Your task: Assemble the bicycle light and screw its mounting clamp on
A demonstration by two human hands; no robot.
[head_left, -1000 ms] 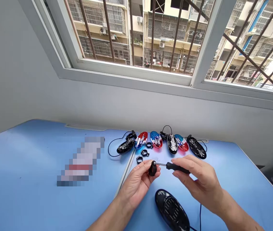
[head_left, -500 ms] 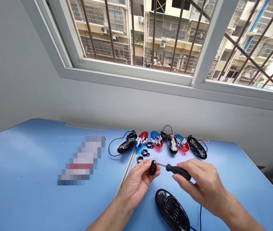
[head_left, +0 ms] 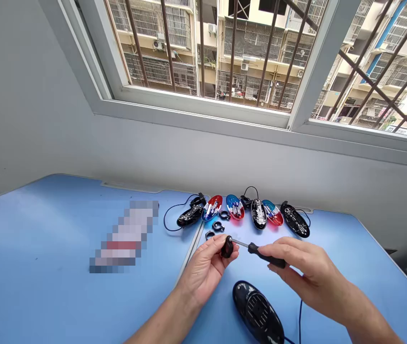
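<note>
My left hand (head_left: 205, 267) pinches a small black ring clamp (head_left: 227, 248) between thumb and fingers. A screwdriver (head_left: 266, 255) with a black handle and thin metal shaft is gripped in my right hand (head_left: 303, 272). Its tip meets the upper part of the clamp, at what looks like a screw. Just below both hands, a glossy black oval housing (head_left: 258, 313) with a slotted round patch lies on the table, a cable running from it. Beyond my left hand rest further black ring clamps (head_left: 218, 226).
Along the back of the blue table (head_left: 63, 286) lie black oval shells (head_left: 295, 220) with cables and red-and-blue translucent covers (head_left: 235, 207) holding batteries. A pixelated object (head_left: 126, 236) is on the left. A wall and barred window stand behind.
The fingers of my right hand have shifted on the screwdriver handle. The clamp stays in my left hand with the tip against it. The whole view has moved slightly.
</note>
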